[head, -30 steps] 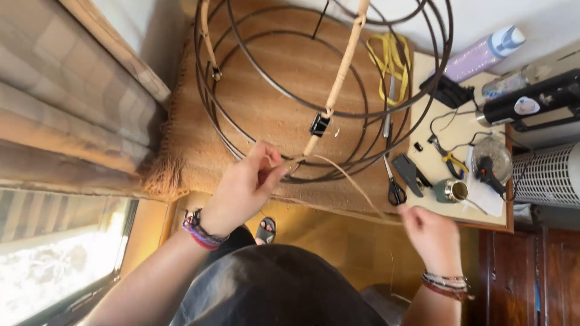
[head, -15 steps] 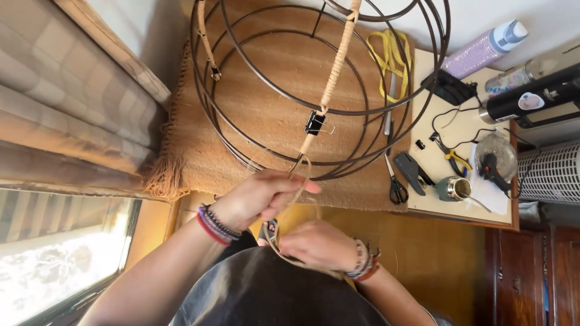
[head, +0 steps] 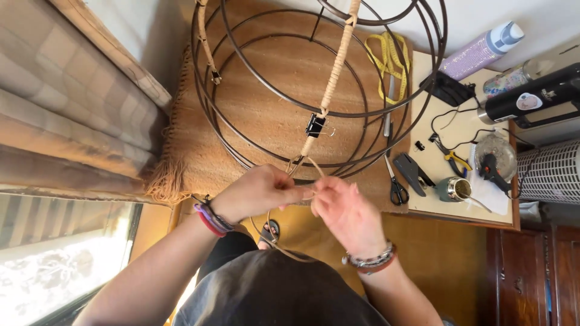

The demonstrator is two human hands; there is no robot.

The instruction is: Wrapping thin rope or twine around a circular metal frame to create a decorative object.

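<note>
A dark metal wire frame (head: 386, 130) of several rings stands on a brown woven mat (head: 278, 121). One rib of the frame is wrapped in pale cane (head: 334, 75), pinned by a black binder clip (head: 315, 125). A loose cane strip (head: 302, 164) loops at the rib's lower end and trails down toward my lap. My left hand (head: 257, 192) and my right hand (head: 341, 211) meet just below the frame's rim, both pinching the cane strip.
A side table (head: 462, 130) at right carries scissors (head: 394, 184), a grey cutter, yellow-handled pliers (head: 450, 158), a glue gun (head: 492, 166), a small metal cup (head: 450, 189), a purple spray bottle (head: 480, 51) and a black flask. A yellow tape measure (head: 389, 57) lies on the mat. A window is at left.
My right hand swung in from the far right, dropped low near my lap, then rose to meet my left hand under the rim. The cane strip now loops at the rib's end.
</note>
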